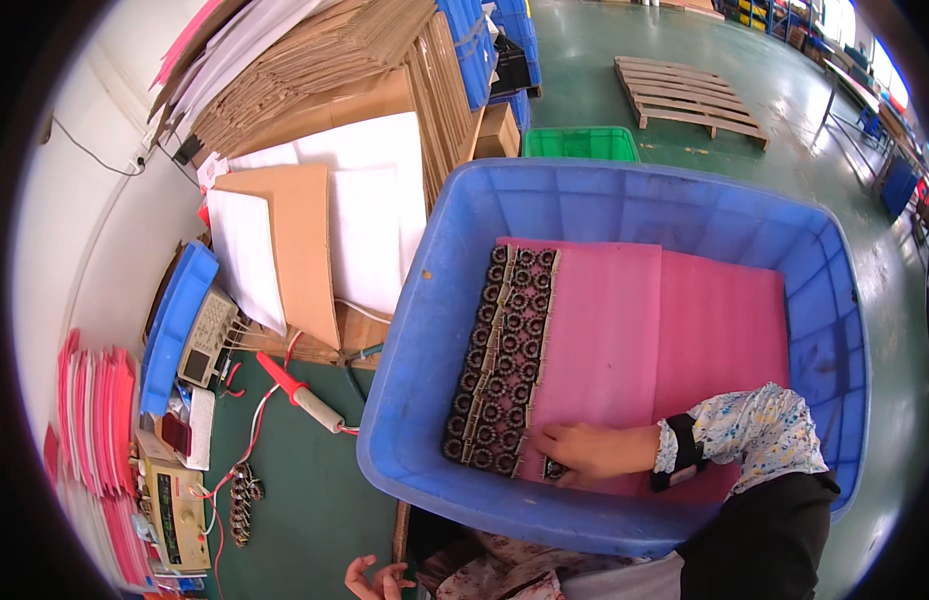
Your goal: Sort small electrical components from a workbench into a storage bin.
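Inside a large blue bin (405,400), my right hand (600,452) reaches down with its fingers closed at a small black ring coil (554,468). That coil sits at the near end beside tightly packed rows of black ring coils (505,350), which stand on the pink foam sheet (600,330) along the bin's left side. My fingers partly cover the coil. Outside the bin, low in the picture, my left hand (378,580) is held near the green tabletop's edge, fingers apart and slightly curled, holding nothing.
On the green bench (315,480) lie a strip of several coils (242,505) and a red-and-white handled tool (300,392) with a cable. Bench meters (175,510) stand at left. Stacked cardboard (315,75) rises behind; a green crate (582,144) and wooden pallet (690,95) lie beyond.
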`<state>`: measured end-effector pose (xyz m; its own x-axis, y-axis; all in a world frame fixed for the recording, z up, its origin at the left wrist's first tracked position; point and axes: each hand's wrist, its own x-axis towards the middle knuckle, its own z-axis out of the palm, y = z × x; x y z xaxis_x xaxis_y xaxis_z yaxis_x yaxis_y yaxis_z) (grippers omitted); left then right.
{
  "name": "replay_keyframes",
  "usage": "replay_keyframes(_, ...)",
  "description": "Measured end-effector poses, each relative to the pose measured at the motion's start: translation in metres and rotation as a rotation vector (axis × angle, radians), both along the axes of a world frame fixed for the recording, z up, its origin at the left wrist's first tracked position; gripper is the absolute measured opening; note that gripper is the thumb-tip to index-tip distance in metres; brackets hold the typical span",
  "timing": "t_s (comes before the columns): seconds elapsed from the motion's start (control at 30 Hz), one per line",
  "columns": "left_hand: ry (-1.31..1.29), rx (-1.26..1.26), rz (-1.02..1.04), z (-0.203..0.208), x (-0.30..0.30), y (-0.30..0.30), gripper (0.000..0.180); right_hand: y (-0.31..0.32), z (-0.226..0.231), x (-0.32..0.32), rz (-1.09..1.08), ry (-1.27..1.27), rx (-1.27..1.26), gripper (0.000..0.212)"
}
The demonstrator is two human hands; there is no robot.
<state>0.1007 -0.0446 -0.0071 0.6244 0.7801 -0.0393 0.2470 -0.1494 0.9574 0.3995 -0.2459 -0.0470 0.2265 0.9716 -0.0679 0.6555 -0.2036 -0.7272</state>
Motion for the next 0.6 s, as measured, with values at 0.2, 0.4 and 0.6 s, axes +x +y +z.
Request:
replay_keyframes(0.2, 0.049, -0.023, 0.03, 0.006, -0.001, -0.007, 0.04, 0.005, -0.023, -0.008, -0.035, 0.028, 0.063, 0.049)
replay_keyframes(0.4, 0.12, -0.063, 0.011, 0.021, 0.002, -0.009, 0.043, 0.013, -0.02, -0.003, -0.03, 0.152, 0.15, 0.045)
replay_keyframes(0.6, 0.006, -0.063, -0.059, -0.023, -0.036, 0.004, 0.046, 0.016, -0.019, -0.011, -0.049, 0.058, 0.135, 0.037)
